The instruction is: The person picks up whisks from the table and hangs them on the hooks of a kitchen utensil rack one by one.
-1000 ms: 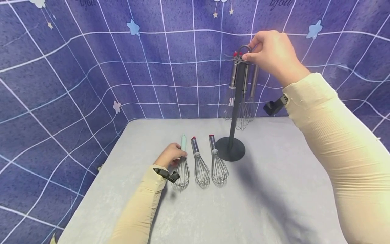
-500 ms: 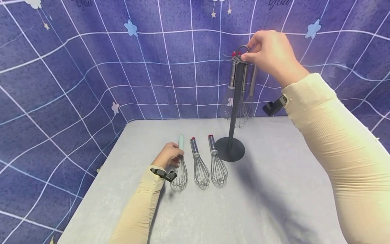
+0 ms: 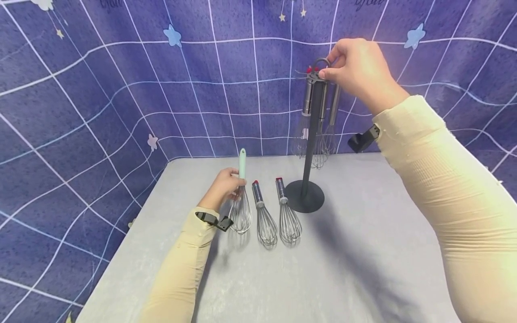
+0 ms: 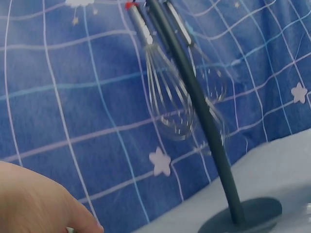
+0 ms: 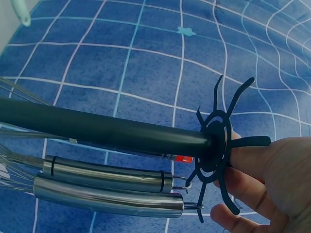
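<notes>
My left hand (image 3: 223, 186) holds a whisk with a mint-green handle (image 3: 242, 163) near where the wires begin. This whisk is raised off the table, handle up and wires down. My right hand (image 3: 359, 72) grips the top of a black whisk stand (image 3: 312, 130), at its ring and hooks (image 5: 214, 145). Several steel whisks (image 5: 112, 196) hang from the hooks, partly behind the pole; some hooks bear nothing. On the table lie two whisks with red-tipped handles, a nearer-left one (image 3: 266, 229) and another (image 3: 290, 226) by the stand's base. In the left wrist view the held whisk is almost wholly hidden.
The stand's round black base (image 3: 315, 197) sits on a light grey table (image 3: 282, 282). A blue curtain with a white grid and stars (image 3: 202, 98) hangs along the back and left of the table.
My left hand has lifted the mint-handled whisk from the table and moved it up and away from me. My right hand has stayed at the stand's top.
</notes>
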A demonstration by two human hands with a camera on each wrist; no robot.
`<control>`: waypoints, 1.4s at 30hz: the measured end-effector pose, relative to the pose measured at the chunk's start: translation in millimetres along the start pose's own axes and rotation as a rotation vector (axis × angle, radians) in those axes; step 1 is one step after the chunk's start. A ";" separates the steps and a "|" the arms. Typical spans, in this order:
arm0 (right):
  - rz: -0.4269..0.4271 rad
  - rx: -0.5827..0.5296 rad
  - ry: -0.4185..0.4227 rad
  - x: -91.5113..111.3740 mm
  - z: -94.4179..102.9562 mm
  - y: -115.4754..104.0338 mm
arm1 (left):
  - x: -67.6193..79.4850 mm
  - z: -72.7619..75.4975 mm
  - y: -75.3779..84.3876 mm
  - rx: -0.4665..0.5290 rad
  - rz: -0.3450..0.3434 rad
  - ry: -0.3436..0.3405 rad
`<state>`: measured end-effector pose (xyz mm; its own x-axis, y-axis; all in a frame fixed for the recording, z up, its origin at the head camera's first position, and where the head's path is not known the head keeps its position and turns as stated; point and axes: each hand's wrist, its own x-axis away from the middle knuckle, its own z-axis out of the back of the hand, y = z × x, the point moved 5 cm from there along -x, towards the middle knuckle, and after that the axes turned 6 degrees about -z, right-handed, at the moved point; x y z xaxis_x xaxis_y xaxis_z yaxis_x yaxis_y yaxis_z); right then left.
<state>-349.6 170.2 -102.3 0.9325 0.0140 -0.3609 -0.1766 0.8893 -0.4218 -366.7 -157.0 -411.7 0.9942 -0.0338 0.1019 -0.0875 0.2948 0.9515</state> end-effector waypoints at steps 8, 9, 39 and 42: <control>0.009 0.009 0.012 0.2 0.8 -0.2 | 5.1 -3.6 44.8 -0.015 -0.129 -0.014; 0.009 0.009 0.011 0.3 0.8 -0.3 | 6.1 -4.0 49.6 -0.017 -0.139 -0.014; 0.045 -0.001 0.041 1.8 1.1 -2.6 | 53.2 -25.3 165.4 -0.186 -0.493 0.021; 0.043 -0.001 0.041 2.1 1.3 -2.5 | 56.3 -26.4 173.3 -0.214 -0.531 0.044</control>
<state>-346.9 168.7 -100.9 0.9106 0.0333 -0.4120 -0.2163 0.8877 -0.4064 -324.3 -82.6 -248.8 0.9004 -0.1917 -0.3905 0.4346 0.4351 0.7886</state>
